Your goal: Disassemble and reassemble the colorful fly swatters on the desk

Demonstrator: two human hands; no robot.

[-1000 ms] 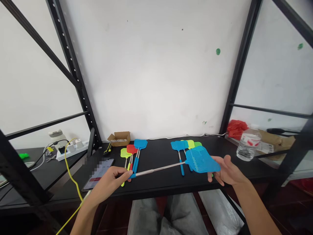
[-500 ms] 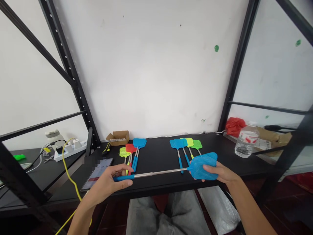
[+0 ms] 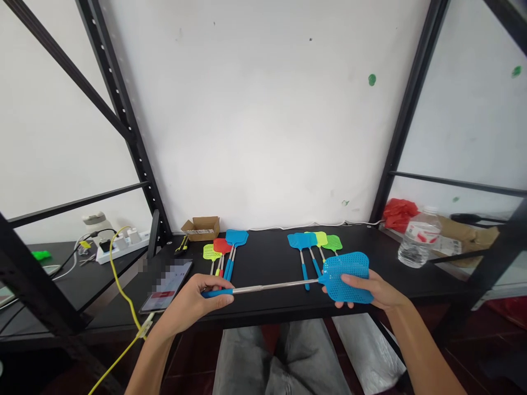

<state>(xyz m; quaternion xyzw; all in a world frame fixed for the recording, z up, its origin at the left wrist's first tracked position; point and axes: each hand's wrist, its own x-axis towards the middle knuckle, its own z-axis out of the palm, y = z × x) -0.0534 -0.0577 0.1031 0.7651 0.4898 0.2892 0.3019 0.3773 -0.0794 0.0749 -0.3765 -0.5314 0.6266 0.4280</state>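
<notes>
A blue fly swatter with a metal telescopic rod is held sideways above the front of the black tabletop. My left hand is closed round its blue handle. On the right, my right hand grips the perforated blue head, thumb on top and fingers underneath. Behind my left hand lies a group of swatters: a yellow-green one, a red one and blue ones. Behind the held head, a second group has blue swatters, a yellow one and a green one.
A small open cardboard box and a yellow-black cutter sit at the back left. A tablet with a yellow cable lies nearer. A water bottle and red plastic bag stand right. Black rack posts flank the table.
My left hand has shifted slightly right along with the handle, which it now grips more closely. The swatter head has tipped a little in my right hand. The camera view has shifted slightly.
</notes>
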